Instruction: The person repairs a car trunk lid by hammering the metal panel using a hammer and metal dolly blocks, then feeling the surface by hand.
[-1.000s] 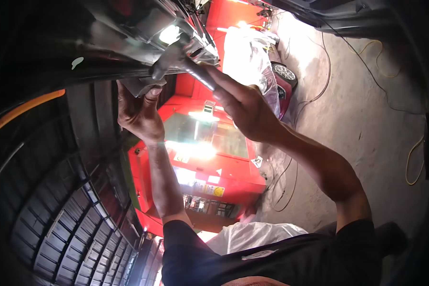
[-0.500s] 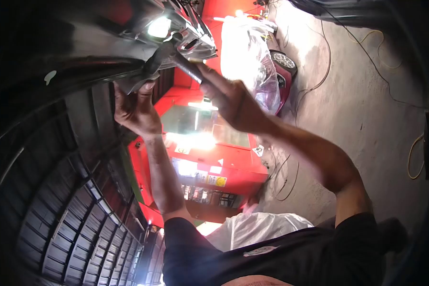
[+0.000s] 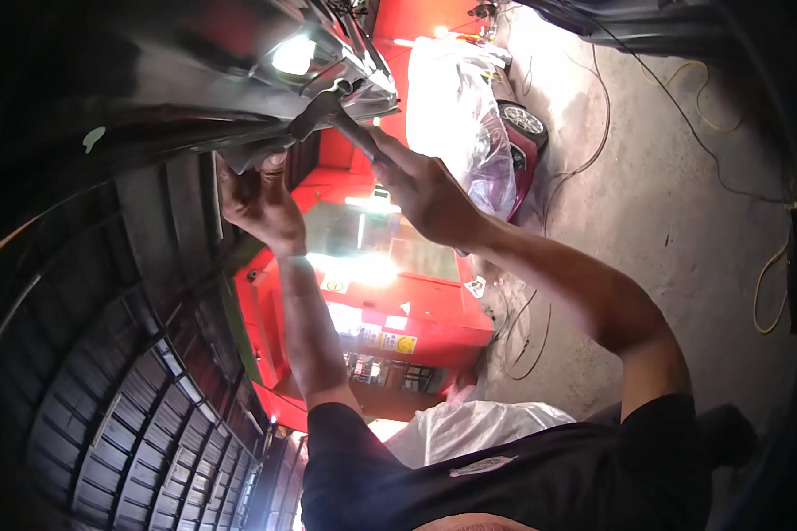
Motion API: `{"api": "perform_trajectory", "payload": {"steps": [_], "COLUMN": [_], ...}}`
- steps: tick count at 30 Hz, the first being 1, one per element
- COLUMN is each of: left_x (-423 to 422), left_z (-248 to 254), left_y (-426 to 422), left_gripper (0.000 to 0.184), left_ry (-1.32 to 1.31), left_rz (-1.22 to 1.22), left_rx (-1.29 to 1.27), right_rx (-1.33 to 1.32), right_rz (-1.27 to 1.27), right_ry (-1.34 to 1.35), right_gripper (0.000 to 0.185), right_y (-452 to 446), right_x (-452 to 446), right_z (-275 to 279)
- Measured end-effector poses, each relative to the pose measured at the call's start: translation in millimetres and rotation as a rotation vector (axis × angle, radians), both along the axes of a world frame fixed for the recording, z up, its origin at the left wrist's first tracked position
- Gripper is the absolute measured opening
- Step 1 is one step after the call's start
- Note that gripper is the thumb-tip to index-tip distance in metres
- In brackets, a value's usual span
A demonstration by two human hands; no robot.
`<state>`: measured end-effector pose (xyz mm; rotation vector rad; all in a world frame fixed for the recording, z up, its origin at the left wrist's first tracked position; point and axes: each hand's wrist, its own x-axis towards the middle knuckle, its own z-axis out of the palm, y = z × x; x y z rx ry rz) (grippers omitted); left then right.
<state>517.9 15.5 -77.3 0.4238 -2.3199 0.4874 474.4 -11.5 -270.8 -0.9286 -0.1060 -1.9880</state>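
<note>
My right hand [image 3: 434, 199] is wrapped round the handle of a hammer [image 3: 356, 137]. The hammer's dark head is close to the lower edge of a black car body panel [image 3: 177, 80]; whether the two touch I cannot tell. My left hand [image 3: 266, 203] reaches up under that edge, thumb and fingers closed about a dark, flat-sided block [image 3: 255, 157]. The block sits against or just beneath the edge, and its upper part is hard to separate from the panel. Beyond the hammer a bright lamp or reflection [image 3: 294, 55] shows on the bodywork.
Dark slatted shutter panels [image 3: 150, 425] curve along the left. Behind my arms stands a red booth-like structure [image 3: 390, 310] with windows and stickers. A plastic-covered car [image 3: 456, 115] is farther back. Cables [image 3: 607, 124] trail over the concrete floor [image 3: 646, 203]. Clear plastic sheeting [image 3: 487, 429] lies behind me.
The hammer head has shifted slightly right and down in the picture, with my right hand tilting along with it. My left hand keeps its hold under the edge. The whole view has moved a little.
</note>
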Motion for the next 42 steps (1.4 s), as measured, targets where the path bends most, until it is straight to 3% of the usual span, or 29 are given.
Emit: {"api": "perform_trajectory", "payload": {"steps": [2, 5, 7, 12, 15, 18, 20, 21, 24, 25, 26, 31, 33, 34, 35, 39, 42], "left_x": [9.1, 16.6, 22.5, 6.0, -8.3, -27.5, -34.5, -34.3, -32.1, -32.7, -31.1, -39.6, -47.4, -44.8, -44.0, -48.9, -53.5], "left_z": [-2.0, -8.1, -10.7, -15.0, -9.6, -13.7, -16.7, -15.6, -12.6, -12.5, -11.9, -13.3, -16.9, -14.9, -12.0, -10.3, -8.9], "left_y": [-5.0, -18.9, -24.0, -3.1, 24.3, 36.3, 39.4, 36.1, 29.5, 32.9, 40.6, 46.7, 55.0, 57.8, 57.7, 62.7, 66.3], "left_gripper": [0.044, 0.049, 0.053, 0.052, 0.045, 0.039, 0.036, 0.036, 0.051, 0.042, 0.033, 0.033, 0.055, 0.055, 0.056, 0.058, 0.06], "left_ry": [0.008, 0.022, 0.043, 0.049, 0.069, 0.016, 0.039, 0.041, 0.051, 0.05, 0.048, 0.029, -0.014, -0.012, -0.016, -0.014, -0.06], "left_rz": [0.039, 0.052, 0.001, 0.007, 0.003, -0.038, 0.038, 0.024, -0.059, -0.032, 0.006, 0.028, -0.084, -0.078, -0.072, -0.08, -0.085], "left_rx": [0.053, 0.097, 0.111, 0.115, 0.093, 0.082, 0.017, 0.016, 0.004, 0.007, 0.002, -0.011, -0.004, -0.012, -0.009, 0.024, -0.048], "right_rx": [-0.059, -0.034, 0.01, -0.089, 0.001, 0.014, 0.017, -0.022, -0.004, -0.013, -0.021, -0.156, -0.08, -0.013, 0.033, -0.117, -0.061], "right_rz": [-0.223, -0.187, 0.079, -0.356, -0.037, -0.083, -0.053, -0.285, -0.195, -0.105, -0.106, -0.201, -0.058, 0.072, 0.084, -0.159, -0.097], "right_ry": [-0.028, -0.078, 0.022, -0.107, -0.086, 0.124, 0.061, -0.027, -0.062, 0.059, 0.003, -0.211, -0.072, 0.072, -0.007, -0.145, -0.047], "right_gripper": [0.05, 0.053, 0.054, 0.049, 0.049, 0.051, 0.052, 0.053, 0.052, 0.052, 0.051, 0.05, 0.051, 0.051, 0.052, 0.052, 0.054], "right_y": [-27.5, -16.1, 10.9, -9.1, 23.6, 13.1, 21.9, 24.4, 43.3, 45.0, 45.7, 66.2, 62.3, 61.9, 65.7, 75.4, 70.9], "right_x": [9.7, -5.8, -13.4, -11.6, -9.6, -30.4, -37.7, -32.8, -41.4, -60.5, -55.3, -33.6, -58.1, -69.1, -70.2, -40.5, -59.1], "right_z": [-5.3, -5.4, -1.0, -6.5, 1.5, -11.5, -10.6, 1.3, -10.8, -19.2, -17.7, -6.5, -15.4, -18.5, -20.4, -6.3, -20.8]}}
